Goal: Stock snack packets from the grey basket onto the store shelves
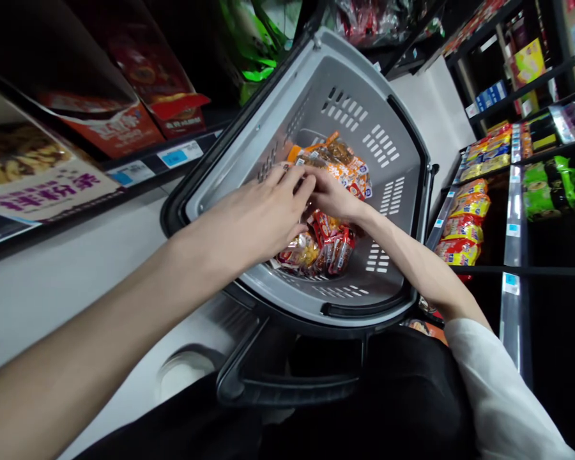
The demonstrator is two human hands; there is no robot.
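Note:
Both my hands reach into a grey plastic shopping basket (383, 96) with small snack packets in it. My left hand (273, 207) is over the left side of the packets, its fingers curled and the thumb bent under. My right hand (333, 195) meets it from the right, with fingertips close to the left fingers and partly behind them. What they grip, if anything, is hidden. Orange and white packets (359, 172) lie behind the hands. Red shiny snack packets (335, 246) lie below them, near the basket's front wall.
A black basket handle (292, 390) hangs at the front, by my dark-clothed legs. On the left, a shelf holds open cartons, including a white one with purple lettering (43, 191). Right-hand shelves carry red and yellow packets (464, 223) and green packets (551, 188).

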